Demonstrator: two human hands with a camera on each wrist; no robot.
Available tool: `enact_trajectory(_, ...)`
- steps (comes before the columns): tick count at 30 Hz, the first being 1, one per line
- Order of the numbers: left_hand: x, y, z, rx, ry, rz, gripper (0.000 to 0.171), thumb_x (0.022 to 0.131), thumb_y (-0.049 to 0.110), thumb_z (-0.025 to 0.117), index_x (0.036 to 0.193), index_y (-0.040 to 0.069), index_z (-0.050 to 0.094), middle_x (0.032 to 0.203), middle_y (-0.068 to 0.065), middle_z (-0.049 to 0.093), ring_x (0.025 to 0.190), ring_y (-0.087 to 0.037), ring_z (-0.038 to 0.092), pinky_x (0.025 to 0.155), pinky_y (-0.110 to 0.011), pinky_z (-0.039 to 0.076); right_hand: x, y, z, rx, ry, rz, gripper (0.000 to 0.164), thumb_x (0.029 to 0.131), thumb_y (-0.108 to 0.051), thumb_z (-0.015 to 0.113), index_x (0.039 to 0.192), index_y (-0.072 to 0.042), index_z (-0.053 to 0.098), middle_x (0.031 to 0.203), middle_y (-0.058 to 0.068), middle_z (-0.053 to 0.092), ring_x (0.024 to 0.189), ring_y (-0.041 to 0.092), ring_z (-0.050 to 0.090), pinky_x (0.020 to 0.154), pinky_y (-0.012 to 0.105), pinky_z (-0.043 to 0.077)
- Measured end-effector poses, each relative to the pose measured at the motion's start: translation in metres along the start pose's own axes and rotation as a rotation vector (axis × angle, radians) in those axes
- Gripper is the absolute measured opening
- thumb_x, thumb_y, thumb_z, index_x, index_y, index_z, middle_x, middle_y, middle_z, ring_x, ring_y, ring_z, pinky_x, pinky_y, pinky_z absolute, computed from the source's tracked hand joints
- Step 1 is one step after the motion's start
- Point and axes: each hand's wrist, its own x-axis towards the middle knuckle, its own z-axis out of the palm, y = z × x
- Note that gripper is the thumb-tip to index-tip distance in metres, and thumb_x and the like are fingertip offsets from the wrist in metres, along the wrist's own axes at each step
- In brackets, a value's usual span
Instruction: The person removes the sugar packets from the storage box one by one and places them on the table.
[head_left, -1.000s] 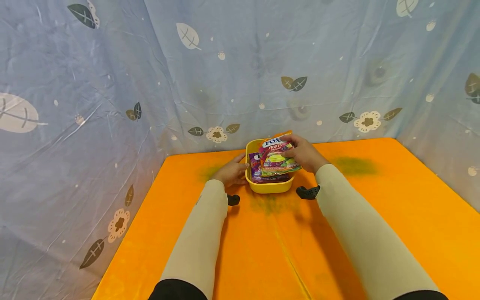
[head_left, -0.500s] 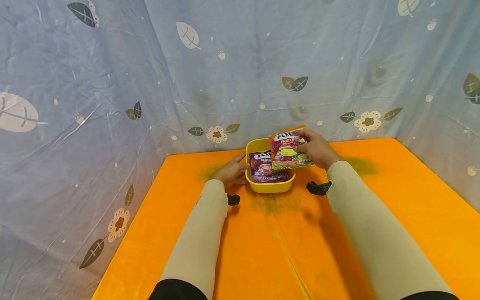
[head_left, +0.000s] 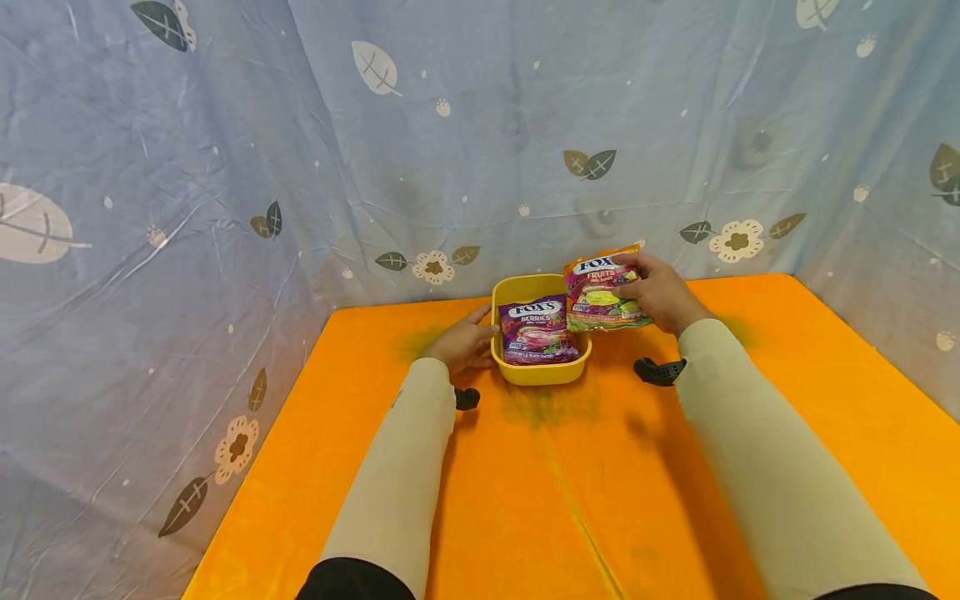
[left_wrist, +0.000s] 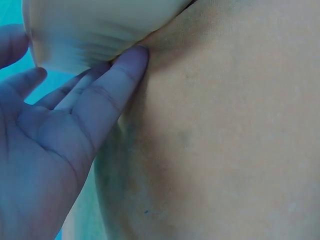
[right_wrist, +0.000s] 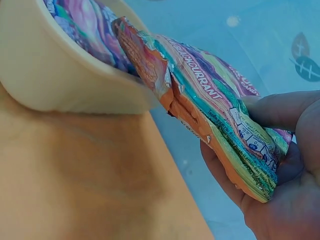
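Observation:
My right hand pinches a Fox's Fruits candy bag, thumb on the printed front and fingers behind. The bag is held tilted at the right rim of a yellow plastic tub, overlapping that rim in the head view. A purple Fox's Berries candy bag lies inside the tub. In the right wrist view, the crimped orange edge of the Fruits bag faces the camera. My left hand rests against the tub's left side; in the left wrist view its straight fingers touch the outer wall.
The tub stands on an orange-covered table near its back edge. A blue-grey curtain with leaf and flower prints hangs behind and along both sides. Dark green smudges mark the cloth around the tub.
My right hand has drawn the Fruits candy bag from over the tub to the right and slightly up, uncovering the Berries bag. The left hand and the tub have stayed in place.

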Motion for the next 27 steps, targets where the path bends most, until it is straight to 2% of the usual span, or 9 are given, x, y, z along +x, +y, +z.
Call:
enact_trajectory(12, 0.006, -0.003, -0.002, -0.038, -0.01, -0.002, 0.072, 0.113, 0.024, 0.059, 0.176, 0.034, 0.024, 0.159, -0.013, 0.052, 0.137, -0.033, 0.059, 0.107, -0.057, 0.053, 0.002, 0.014, -0.018, -0.015, 0.048, 0.01, 0.068, 0.113, -0.011, 0.062, 0.174, -0.019, 0.032, 0.166, 0.022, 0.034, 0.119, 0.036, 0.054, 0.083, 0.024, 0.06)
enact_trajectory(22, 0.004, -0.003, -0.001, -0.038, -0.01, 0.005, 0.07, 0.114, 0.024, 0.059, 0.176, 0.033, 0.026, 0.163, -0.014, 0.048, 0.141, -0.035, 0.056, 0.109, -0.058, 0.051, 0.001, 0.024, -0.029, 0.006, 0.074, 0.041, 0.068, 0.114, -0.014, 0.06, 0.175, -0.021, 0.029, 0.168, 0.022, 0.03, 0.12, 0.036, 0.053, 0.084, 0.026, 0.06)
enact_trajectory(27, 0.005, -0.002, -0.002, -0.032, -0.014, 0.002, 0.071, 0.114, 0.024, 0.059, 0.176, 0.033, 0.026, 0.163, -0.015, 0.046, 0.143, -0.035, 0.054, 0.109, -0.058, 0.05, 0.003, 0.034, -0.033, -0.079, 0.072, 0.028, 0.068, 0.114, -0.012, 0.059, 0.174, -0.016, 0.029, 0.166, 0.025, 0.031, 0.123, 0.039, 0.051, 0.083, 0.025, 0.059)
